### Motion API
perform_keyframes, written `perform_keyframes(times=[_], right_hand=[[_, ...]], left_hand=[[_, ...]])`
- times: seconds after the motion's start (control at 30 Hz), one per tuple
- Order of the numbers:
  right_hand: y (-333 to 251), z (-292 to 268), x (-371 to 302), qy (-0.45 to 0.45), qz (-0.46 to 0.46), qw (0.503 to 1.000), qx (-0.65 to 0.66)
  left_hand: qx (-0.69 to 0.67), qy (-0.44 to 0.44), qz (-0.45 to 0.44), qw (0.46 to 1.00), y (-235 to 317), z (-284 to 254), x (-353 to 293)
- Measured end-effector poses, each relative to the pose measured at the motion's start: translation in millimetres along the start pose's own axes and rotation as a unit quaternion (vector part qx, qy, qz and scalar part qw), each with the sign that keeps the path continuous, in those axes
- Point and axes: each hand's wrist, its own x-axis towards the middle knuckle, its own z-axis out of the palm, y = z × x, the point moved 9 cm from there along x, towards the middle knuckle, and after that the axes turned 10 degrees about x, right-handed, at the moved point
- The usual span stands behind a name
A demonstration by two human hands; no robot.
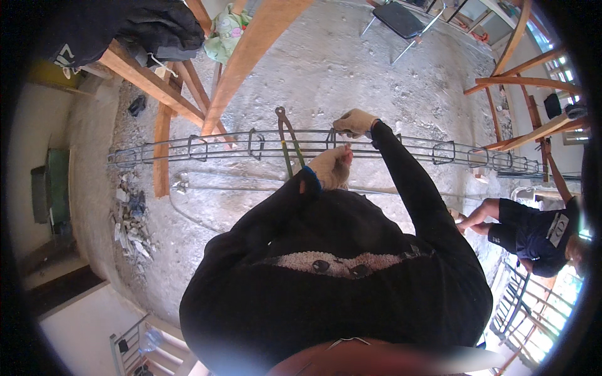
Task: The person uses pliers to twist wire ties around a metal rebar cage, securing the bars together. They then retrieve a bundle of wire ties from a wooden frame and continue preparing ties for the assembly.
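Observation:
A long, narrow rebar cage [257, 145] of thin steel bars and square stirrups runs from left to right in front of me. My right hand [356, 123], in a pale glove, is closed at a stirrup by the cage's far bar; whatever its fingers hold is too small to make out. Just below, on the near side of the cage, my left hand [332, 168], gloved with fingertips showing, is curled; its contents are hidden. Beside it, a cutter-like tool with two long green handles [287, 156] lies across the bars, its handle ends hidden behind my left sleeve.
Wooden posts [241, 69] stand at the upper left, with dark clothing [160, 31] hung on them. A folding chair [398, 22] stands farther off. Another person [533, 232] is at the right. Rubble [133, 232] lies on the rough floor [338, 56] at the left.

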Motion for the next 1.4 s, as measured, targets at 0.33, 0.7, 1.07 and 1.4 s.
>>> perform_keyframes(times=[0.33, 0.7, 1.07, 1.4], right_hand=[[-12, -3, 4, 0.032, -0.102, 0.991, 0.074], [18, -9, 29, 0.014, -0.086, 0.975, 0.204], [33, -7, 38, 0.021, -0.042, 0.969, 0.241], [18, -5, 19, 0.021, -0.028, 0.989, 0.143]], left_hand=[[-0.092, 0.0, 0.008, 0.996, 8, -11, -11], [0.431, -0.004, 0.251, 0.867, 59, 15, -69], [0.683, 0.123, 0.442, 0.568, 81, 41, -96], [0.784, 0.063, 0.551, 0.28, 67, 77, -101]])
